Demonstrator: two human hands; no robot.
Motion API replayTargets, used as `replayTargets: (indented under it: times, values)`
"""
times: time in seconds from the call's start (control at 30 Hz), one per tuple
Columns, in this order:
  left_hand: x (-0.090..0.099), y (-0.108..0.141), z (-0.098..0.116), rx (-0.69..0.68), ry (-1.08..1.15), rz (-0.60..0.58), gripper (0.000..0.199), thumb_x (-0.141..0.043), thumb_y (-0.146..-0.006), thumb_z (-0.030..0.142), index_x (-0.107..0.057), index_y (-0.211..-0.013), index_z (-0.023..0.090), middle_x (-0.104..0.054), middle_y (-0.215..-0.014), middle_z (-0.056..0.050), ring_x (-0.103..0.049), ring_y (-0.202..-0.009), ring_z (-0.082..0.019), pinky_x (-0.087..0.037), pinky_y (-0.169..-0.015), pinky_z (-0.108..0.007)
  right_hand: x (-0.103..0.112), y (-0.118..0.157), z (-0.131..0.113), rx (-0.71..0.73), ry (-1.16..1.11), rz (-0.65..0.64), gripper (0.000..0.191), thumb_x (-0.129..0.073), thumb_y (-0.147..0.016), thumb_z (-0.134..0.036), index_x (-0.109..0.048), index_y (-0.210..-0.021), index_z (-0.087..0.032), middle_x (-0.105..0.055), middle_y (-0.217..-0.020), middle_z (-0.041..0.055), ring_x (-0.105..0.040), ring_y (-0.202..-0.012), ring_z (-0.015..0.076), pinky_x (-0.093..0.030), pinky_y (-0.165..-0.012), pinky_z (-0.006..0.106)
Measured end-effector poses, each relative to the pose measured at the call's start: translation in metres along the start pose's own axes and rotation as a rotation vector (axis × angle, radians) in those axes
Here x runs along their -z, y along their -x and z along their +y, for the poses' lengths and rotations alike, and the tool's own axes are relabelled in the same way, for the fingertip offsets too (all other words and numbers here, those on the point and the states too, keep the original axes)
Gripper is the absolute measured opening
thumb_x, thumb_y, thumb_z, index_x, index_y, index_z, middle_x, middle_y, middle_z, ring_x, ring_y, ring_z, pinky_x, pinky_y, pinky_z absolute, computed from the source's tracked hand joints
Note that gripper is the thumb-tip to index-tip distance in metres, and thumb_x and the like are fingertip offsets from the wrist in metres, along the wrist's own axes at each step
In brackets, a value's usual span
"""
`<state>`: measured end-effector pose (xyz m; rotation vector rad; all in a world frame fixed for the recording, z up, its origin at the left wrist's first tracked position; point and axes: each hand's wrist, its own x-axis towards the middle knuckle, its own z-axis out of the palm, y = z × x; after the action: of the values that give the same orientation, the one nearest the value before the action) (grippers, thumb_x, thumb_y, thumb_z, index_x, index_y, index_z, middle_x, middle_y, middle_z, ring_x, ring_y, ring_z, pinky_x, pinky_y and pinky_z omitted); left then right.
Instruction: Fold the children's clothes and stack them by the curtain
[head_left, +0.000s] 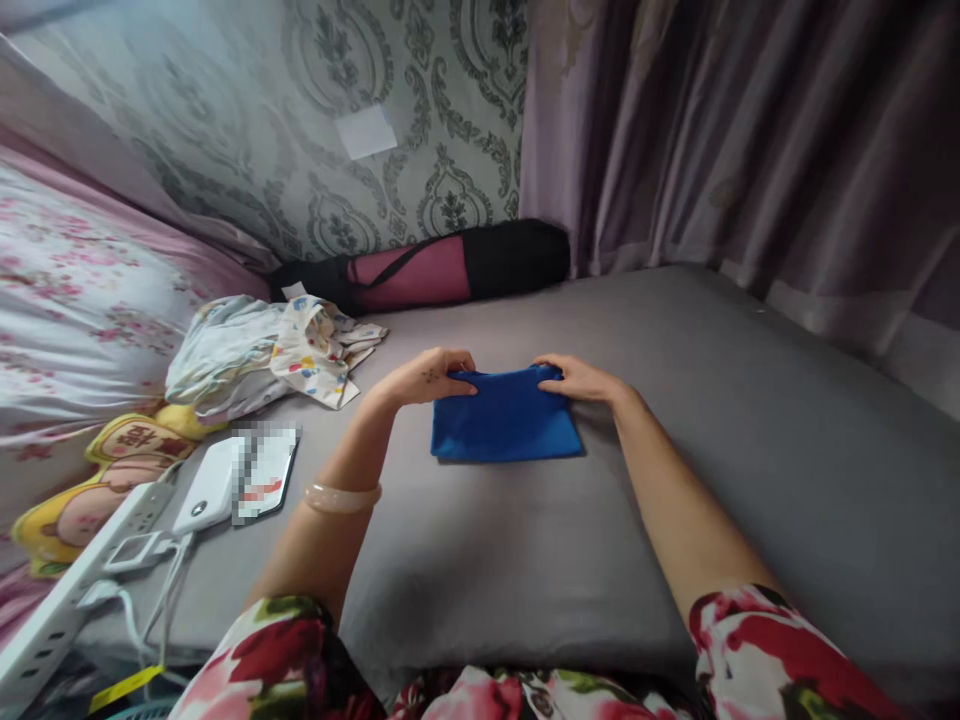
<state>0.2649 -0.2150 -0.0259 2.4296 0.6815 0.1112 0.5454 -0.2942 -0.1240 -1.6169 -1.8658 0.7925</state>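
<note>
A blue piece of folded cloth (506,420) is in front of me on the grey bed sheet (480,560). My left hand (431,378) pinches its upper left corner, thumb on the near face and fingers behind. At the upper right corner, my right hand (577,378) grips it the same way. Its far edge looks slightly raised between the hands, while the near edge rests on the sheet. What lies behind the cloth is hidden.
Left of me are a white power bank (214,483), a phone (268,472), a long power strip (82,580) with cables and a yellow plush item (97,500). Crumpled clothes (262,350) lie farther back. A black and pink long bag (420,272) rests along the wall.
</note>
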Motion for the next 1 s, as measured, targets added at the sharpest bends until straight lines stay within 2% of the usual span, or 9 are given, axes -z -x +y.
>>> replayTargets:
  times: [0.1,0.23,0.4,0.47,0.6,0.67,0.77,0.9,1.0]
  values:
    - [0.006,0.008,0.01,-0.038,0.04,-0.003,0.026,-0.064,-0.078,0.041,-0.059,-0.086,0.017,-0.059,-0.074,0.002,-0.049,-0.064,-0.01,-0.036,-0.056,-0.02,0.021,0.013,-0.013,0.022,-0.113,-0.048,0.046,-0.067,-0.075,-0.03,-0.062,-0.119,-0.017,-0.068,-0.112,0.0067,-0.062,-0.103,0.0214,-0.046,-0.089,0.03]
    - [0.014,0.016,0.012,-0.029,0.159,0.01,0.025,-0.065,-0.077,0.039,-0.06,-0.087,0.016,-0.061,-0.076,0.001,-0.053,-0.068,-0.01,-0.041,-0.06,-0.021,0.043,0.032,-0.038,-0.006,-0.133,-0.109,0.032,-0.069,-0.072,-0.04,-0.07,-0.095,-0.018,-0.07,-0.09,0.0018,-0.063,-0.086,0.0192,-0.046,-0.077,0.028]
    - [0.021,0.017,-0.005,-0.002,0.218,0.067,0.027,-0.068,-0.074,0.037,-0.063,-0.09,0.016,-0.066,-0.082,-0.001,-0.059,-0.072,-0.013,-0.047,-0.065,-0.023,0.047,0.039,-0.06,0.026,-0.086,0.072,0.029,-0.068,-0.073,-0.041,-0.072,-0.09,-0.018,-0.07,-0.086,0.0013,-0.062,-0.082,0.0184,-0.045,-0.074,0.028]
    - [0.021,0.014,-0.012,-0.035,0.175,0.217,0.027,-0.067,-0.074,0.034,-0.064,-0.093,0.015,-0.068,-0.085,-0.003,-0.061,-0.076,-0.014,-0.049,-0.069,-0.025,0.043,0.035,-0.064,0.061,-0.052,0.218,0.026,-0.067,-0.076,-0.038,-0.072,-0.091,-0.018,-0.07,-0.084,0.0017,-0.063,-0.08,0.0185,-0.045,-0.074,0.029]
    - [0.013,0.013,-0.02,-0.115,-0.034,0.678,0.027,-0.057,-0.08,0.021,-0.065,-0.105,0.017,-0.069,-0.101,-0.005,-0.063,-0.093,-0.017,-0.049,-0.085,-0.03,0.034,0.023,-0.065,0.232,0.025,0.578,0.021,-0.059,-0.084,-0.027,-0.071,-0.1,-0.021,-0.071,-0.098,0.0031,-0.064,-0.092,0.0198,-0.046,-0.086,0.033]
    - [0.001,0.016,-0.027,-0.13,-0.143,0.76,0.032,-0.05,-0.081,0.014,-0.064,-0.11,0.019,-0.068,-0.107,-0.006,-0.061,-0.1,-0.018,-0.047,-0.091,-0.031,0.03,0.018,-0.062,0.308,0.074,0.605,0.026,-0.054,-0.084,-0.018,-0.072,-0.102,-0.022,-0.071,-0.104,0.0029,-0.062,-0.1,0.0191,-0.044,-0.093,0.032]
    - [-0.026,0.024,-0.042,-0.156,-0.249,0.664,0.04,-0.043,-0.08,0.007,-0.063,-0.112,0.018,-0.067,-0.107,-0.007,-0.06,-0.101,-0.019,-0.046,-0.092,-0.032,0.023,0.015,-0.052,0.266,0.153,0.353,0.037,-0.05,-0.077,-0.005,-0.074,-0.099,-0.023,-0.072,-0.103,0.0008,-0.064,-0.1,0.0169,-0.044,-0.093,0.029]
    - [-0.065,0.038,-0.063,-0.19,-0.32,0.329,0.048,-0.039,-0.076,0.002,-0.062,-0.116,0.018,-0.065,-0.104,-0.008,-0.057,-0.097,-0.02,-0.047,-0.09,-0.034,0.01,0.016,-0.043,0.006,0.238,-0.077,0.044,-0.051,-0.069,0.0,-0.076,-0.095,-0.025,-0.074,-0.096,-0.0008,-0.067,-0.089,0.0165,-0.049,-0.08,0.024]
    - [-0.08,0.047,-0.067,-0.182,-0.368,0.223,0.057,-0.04,-0.071,0.0,-0.059,-0.121,0.019,-0.061,-0.106,-0.009,-0.054,-0.097,-0.022,-0.046,-0.089,-0.035,0.005,0.016,-0.042,-0.091,0.257,-0.216,0.047,-0.053,-0.066,0.0,-0.077,-0.097,-0.026,-0.073,-0.104,0.0004,-0.066,-0.09,0.0175,-0.049,-0.074,0.022]
